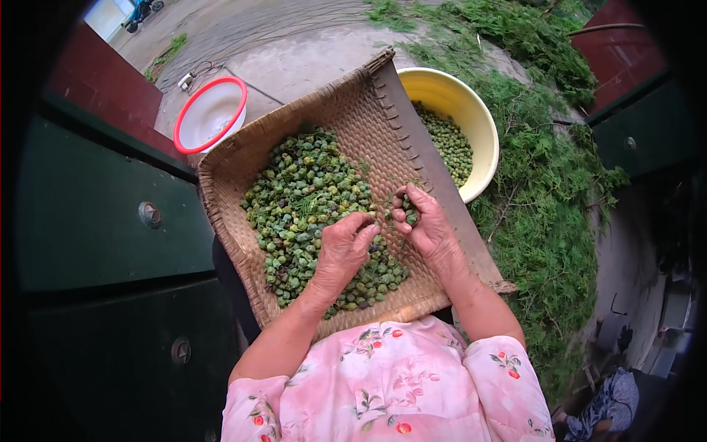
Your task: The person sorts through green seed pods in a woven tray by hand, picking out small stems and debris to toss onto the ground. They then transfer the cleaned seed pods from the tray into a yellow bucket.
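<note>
A woven winnowing basket (pixel 353 110) rests across my lap, tilted. A heap of small green seed cones (pixel 305 191), with bits of leafy sprig among them, covers its left and middle part. Over the right edge of the heap, my left hand (pixel 345 247) has its thumb and forefinger pinched together; anything between the tips is too small to name. Close beside it, my right hand (pixel 426 221) curls its fingers around a few green cones (pixel 409 214) near the basket's right side.
Beyond the basket's right edge stands a yellow tub (pixel 482 140) partly filled with green cones. A white basin with a red rim (pixel 241 96) sits at the left. Cut evergreen branches (pixel 541 221) cover the ground at right. Dark green door panels (pixel 96 199) flank the left side.
</note>
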A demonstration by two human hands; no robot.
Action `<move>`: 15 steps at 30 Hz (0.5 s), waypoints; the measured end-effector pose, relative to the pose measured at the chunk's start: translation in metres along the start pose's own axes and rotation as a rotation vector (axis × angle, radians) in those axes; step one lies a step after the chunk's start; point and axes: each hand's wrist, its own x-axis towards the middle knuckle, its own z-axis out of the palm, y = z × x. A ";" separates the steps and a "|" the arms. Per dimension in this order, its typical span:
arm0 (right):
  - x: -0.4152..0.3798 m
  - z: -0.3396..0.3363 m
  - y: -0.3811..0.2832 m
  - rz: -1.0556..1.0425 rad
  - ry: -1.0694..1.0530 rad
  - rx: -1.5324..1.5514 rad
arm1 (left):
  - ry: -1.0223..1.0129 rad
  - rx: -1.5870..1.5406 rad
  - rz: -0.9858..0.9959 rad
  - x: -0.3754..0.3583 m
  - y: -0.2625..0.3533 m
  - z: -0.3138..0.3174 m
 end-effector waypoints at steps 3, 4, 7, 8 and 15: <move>0.000 -0.001 -0.001 0.006 -0.054 0.041 | -0.109 -0.159 -0.172 -0.002 0.007 0.002; -0.001 -0.001 -0.002 0.009 -0.065 0.051 | -0.103 -0.154 -0.158 -0.003 0.006 0.003; 0.002 -0.004 -0.004 -0.033 -0.093 0.038 | -0.042 -0.143 -0.097 -0.003 0.008 0.002; 0.003 -0.003 -0.006 -0.087 -0.018 0.042 | 0.011 -0.144 -0.061 -0.002 0.013 -0.002; 0.014 -0.027 -0.034 -0.250 0.176 0.198 | 0.265 -0.161 0.010 0.003 0.003 -0.034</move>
